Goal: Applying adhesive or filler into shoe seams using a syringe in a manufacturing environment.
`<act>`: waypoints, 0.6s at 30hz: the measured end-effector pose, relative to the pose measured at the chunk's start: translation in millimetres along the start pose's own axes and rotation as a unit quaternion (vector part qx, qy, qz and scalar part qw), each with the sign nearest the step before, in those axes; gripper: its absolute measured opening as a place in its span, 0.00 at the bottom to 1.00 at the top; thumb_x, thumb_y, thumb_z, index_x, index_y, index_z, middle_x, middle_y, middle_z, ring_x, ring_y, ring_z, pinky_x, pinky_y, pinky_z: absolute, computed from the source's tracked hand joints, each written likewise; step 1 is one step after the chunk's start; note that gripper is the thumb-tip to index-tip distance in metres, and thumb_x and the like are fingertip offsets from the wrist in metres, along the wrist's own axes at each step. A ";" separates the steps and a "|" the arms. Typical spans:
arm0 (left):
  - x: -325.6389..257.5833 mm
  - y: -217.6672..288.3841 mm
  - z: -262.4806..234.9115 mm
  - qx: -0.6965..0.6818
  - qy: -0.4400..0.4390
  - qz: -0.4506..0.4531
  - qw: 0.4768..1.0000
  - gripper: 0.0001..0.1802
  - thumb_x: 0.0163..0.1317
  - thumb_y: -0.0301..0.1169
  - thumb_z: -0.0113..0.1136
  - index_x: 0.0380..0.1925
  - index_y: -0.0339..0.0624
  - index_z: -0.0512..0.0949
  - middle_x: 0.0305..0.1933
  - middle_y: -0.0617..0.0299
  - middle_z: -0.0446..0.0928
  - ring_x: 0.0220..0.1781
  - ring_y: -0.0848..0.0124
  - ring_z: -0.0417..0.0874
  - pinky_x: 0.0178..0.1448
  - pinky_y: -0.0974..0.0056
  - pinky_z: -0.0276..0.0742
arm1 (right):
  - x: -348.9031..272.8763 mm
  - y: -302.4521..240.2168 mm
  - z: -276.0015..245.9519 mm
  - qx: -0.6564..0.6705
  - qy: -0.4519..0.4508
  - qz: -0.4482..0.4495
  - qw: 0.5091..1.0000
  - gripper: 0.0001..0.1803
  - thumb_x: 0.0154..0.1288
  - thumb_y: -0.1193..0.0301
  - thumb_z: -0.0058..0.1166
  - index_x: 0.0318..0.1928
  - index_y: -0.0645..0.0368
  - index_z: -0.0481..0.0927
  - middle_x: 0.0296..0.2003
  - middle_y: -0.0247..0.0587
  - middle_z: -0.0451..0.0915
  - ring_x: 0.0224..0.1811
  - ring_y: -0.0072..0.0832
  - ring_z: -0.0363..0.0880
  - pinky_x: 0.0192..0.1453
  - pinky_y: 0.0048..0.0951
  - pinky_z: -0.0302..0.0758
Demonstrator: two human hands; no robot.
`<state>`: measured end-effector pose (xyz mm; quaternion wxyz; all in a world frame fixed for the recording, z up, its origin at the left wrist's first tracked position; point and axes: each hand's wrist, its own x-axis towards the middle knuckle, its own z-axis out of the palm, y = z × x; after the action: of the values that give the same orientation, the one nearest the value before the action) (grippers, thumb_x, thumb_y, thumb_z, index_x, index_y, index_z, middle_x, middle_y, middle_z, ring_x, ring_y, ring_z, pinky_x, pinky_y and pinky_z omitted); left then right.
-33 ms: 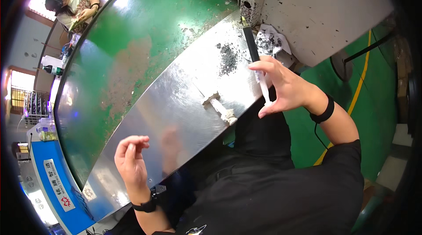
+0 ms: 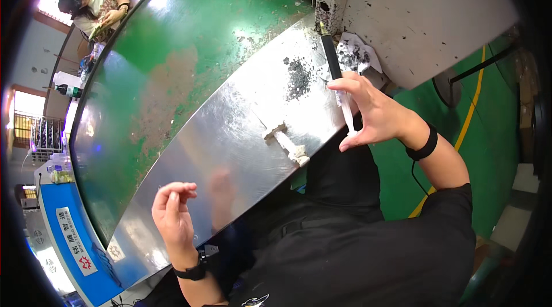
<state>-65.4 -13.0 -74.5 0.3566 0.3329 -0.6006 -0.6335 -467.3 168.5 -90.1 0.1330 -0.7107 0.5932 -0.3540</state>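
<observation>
My right hand point(image 2: 382, 114) grips a syringe, with a black barrel point(image 2: 331, 57), a pale narrow tip and a white plunger point(image 2: 348, 116). The thumb is at the plunger's end, and the fingers wrap the barrel's lower part. Left of this hand, a small sword-shaped off-white piece point(image 2: 283, 139) lies on the metal sheet point(image 2: 213, 152), with a thin dark spike, a crosspiece and a lumpy end. Over the sheet's near left part hovers my left hand point(image 2: 173, 218), fingers curled in against the thumb; nothing shows between them.
Black crumbs point(image 2: 298, 79) are scattered on the sheet beside a crumpled, black-smeared tissue point(image 2: 353, 54). A grey panel point(image 2: 420, 14) with black specks rises at the far right. The green tabletop point(image 2: 190, 31) curves beyond the sheet. A person point(image 2: 100, 5) works at the far left.
My left hand has shifted slightly right and nearer to me. My right hand and the syringe have barely moved, and the sword-shaped piece lies where it was.
</observation>
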 end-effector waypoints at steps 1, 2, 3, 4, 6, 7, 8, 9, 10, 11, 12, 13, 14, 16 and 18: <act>-5.1 -4.6 -0.5 0.001 0.004 -0.004 1.000 0.09 0.69 0.25 0.49 0.41 0.30 0.76 0.43 0.49 0.80 0.46 0.61 0.82 0.50 0.61 0.78 | -0.7 7.8 0.7 0.004 -0.004 0.000 1.000 0.55 0.35 0.56 0.78 0.65 0.53 0.62 0.52 0.46 0.69 0.54 0.46 0.70 0.59 0.42 0.69; -9.3 -8.7 1.2 -0.010 0.027 -0.027 0.999 0.09 0.69 0.25 0.50 0.41 0.29 0.77 0.41 0.49 0.80 0.45 0.62 0.82 0.50 0.62 0.78 | 0.0 14.8 1.6 0.004 -0.003 0.016 1.000 0.56 0.37 0.56 0.78 0.66 0.55 0.60 0.53 0.47 0.67 0.55 0.47 0.69 0.61 0.42 0.68; -12.4 -11.9 2.7 -0.020 0.052 -0.050 0.997 0.09 0.69 0.25 0.51 0.41 0.29 0.77 0.40 0.49 0.81 0.44 0.62 0.82 0.49 0.62 0.78 | 1.4 20.9 3.3 0.006 -0.003 0.032 0.999 0.56 0.38 0.57 0.78 0.66 0.56 0.58 0.54 0.48 0.66 0.57 0.47 0.67 0.63 0.42 0.67; -12.7 -15.1 3.3 -0.017 0.059 -0.052 0.997 0.09 0.69 0.25 0.51 0.41 0.29 0.77 0.40 0.49 0.81 0.44 0.62 0.82 0.49 0.62 0.78 | 3.9 27.9 4.3 0.011 -0.006 0.029 1.000 0.56 0.38 0.57 0.78 0.66 0.56 0.58 0.54 0.48 0.66 0.57 0.47 0.67 0.63 0.42 0.67; -13.3 -18.1 2.9 0.013 0.051 -0.060 0.997 0.09 0.68 0.24 0.55 0.41 0.28 0.79 0.39 0.49 0.82 0.43 0.63 0.83 0.49 0.62 0.78 | 11.9 42.6 7.7 -0.009 0.020 -0.001 1.000 0.58 0.39 0.53 0.78 0.67 0.57 0.57 0.54 0.49 0.67 0.56 0.41 0.69 0.63 0.40 0.66; -11.2 -17.9 7.9 0.011 0.067 -0.072 0.995 0.08 0.66 0.24 0.57 0.39 0.27 0.80 0.38 0.49 0.83 0.41 0.65 0.82 0.49 0.63 0.77 | 17.2 46.4 6.7 -0.004 0.022 0.005 1.000 0.58 0.39 0.53 0.78 0.67 0.58 0.56 0.54 0.48 0.67 0.56 0.41 0.69 0.65 0.40 0.64; -9.1 -17.5 11.1 0.018 0.073 -0.075 0.994 0.08 0.66 0.24 0.57 0.39 0.27 0.80 0.38 0.49 0.83 0.41 0.65 0.82 0.49 0.63 0.77 | 18.6 53.9 8.6 -0.010 0.028 0.002 1.000 0.58 0.39 0.54 0.78 0.67 0.58 0.56 0.54 0.48 0.66 0.57 0.41 0.68 0.65 0.40 0.64; -6.8 -18.2 14.6 0.020 0.056 -0.071 0.996 0.08 0.66 0.23 0.58 0.38 0.26 0.81 0.38 0.50 0.83 0.41 0.65 0.82 0.49 0.63 0.77 | 20.5 60.0 9.8 -0.020 0.030 0.000 0.999 0.58 0.39 0.53 0.78 0.68 0.58 0.56 0.54 0.48 0.66 0.57 0.41 0.68 0.65 0.40 0.64; -4.6 -18.3 16.9 0.022 0.039 -0.067 0.997 0.08 0.65 0.23 0.59 0.38 0.26 0.81 0.38 0.50 0.83 0.40 0.66 0.82 0.48 0.64 0.76 | 22.2 65.2 11.1 -0.031 0.033 -0.001 0.999 0.58 0.39 0.53 0.77 0.68 0.58 0.56 0.54 0.48 0.66 0.58 0.41 0.68 0.65 0.40 0.64; -2.6 -18.0 17.9 0.037 0.029 -0.058 0.997 0.08 0.64 0.23 0.59 0.38 0.27 0.81 0.37 0.51 0.83 0.39 0.67 0.81 0.48 0.64 0.76 | 23.1 70.2 13.0 -0.040 0.028 0.014 0.999 0.58 0.40 0.52 0.77 0.67 0.58 0.56 0.55 0.48 0.66 0.59 0.43 0.68 0.66 0.41 0.64; -2.1 -17.3 18.1 0.039 0.032 -0.059 0.997 0.08 0.64 0.23 0.59 0.38 0.27 0.81 0.37 0.51 0.83 0.39 0.67 0.81 0.48 0.64 0.76 | 26.0 71.5 13.7 -0.036 0.027 0.012 0.999 0.58 0.40 0.52 0.77 0.67 0.58 0.56 0.55 0.48 0.66 0.59 0.43 0.68 0.66 0.41 0.64; -1.7 -16.9 18.1 0.046 0.023 -0.054 0.997 0.08 0.64 0.23 0.60 0.38 0.27 0.81 0.37 0.51 0.83 0.39 0.67 0.81 0.48 0.64 0.76 | 29.0 71.5 13.0 -0.046 0.033 0.015 0.998 0.58 0.40 0.52 0.77 0.67 0.58 0.57 0.56 0.49 0.65 0.60 0.44 0.67 0.66 0.41 0.63; -1.0 -16.9 18.1 0.052 0.015 -0.049 0.997 0.08 0.64 0.24 0.60 0.38 0.28 0.81 0.37 0.52 0.83 0.39 0.67 0.81 0.49 0.65 0.75 | 32.1 71.3 12.1 -0.056 0.037 0.019 0.998 0.58 0.39 0.51 0.77 0.67 0.58 0.57 0.57 0.49 0.65 0.60 0.45 0.67 0.67 0.42 0.63; -1.2 -17.1 16.6 0.048 0.026 -0.055 0.997 0.08 0.65 0.25 0.60 0.38 0.28 0.81 0.37 0.52 0.83 0.39 0.68 0.81 0.48 0.65 0.75 | 37.7 71.2 11.8 -0.054 0.046 0.005 0.997 0.57 0.40 0.52 0.77 0.67 0.59 0.57 0.56 0.49 0.65 0.60 0.47 0.66 0.67 0.43 0.62; -0.6 -20.7 13.4 0.041 0.039 -0.060 0.997 0.08 0.66 0.25 0.59 0.37 0.29 0.81 0.36 0.52 0.83 0.39 0.68 0.80 0.48 0.65 0.75 | 40.4 68.9 12.1 -0.057 0.034 0.016 0.998 0.54 0.41 0.57 0.76 0.67 0.53 0.58 0.57 0.52 0.65 0.60 0.52 0.66 0.67 0.44 0.64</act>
<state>-77.6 -5.0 -94.3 0.3268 0.4068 -0.5906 -0.6155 -509.1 109.8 -126.7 0.0780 -0.6950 0.6279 -0.3414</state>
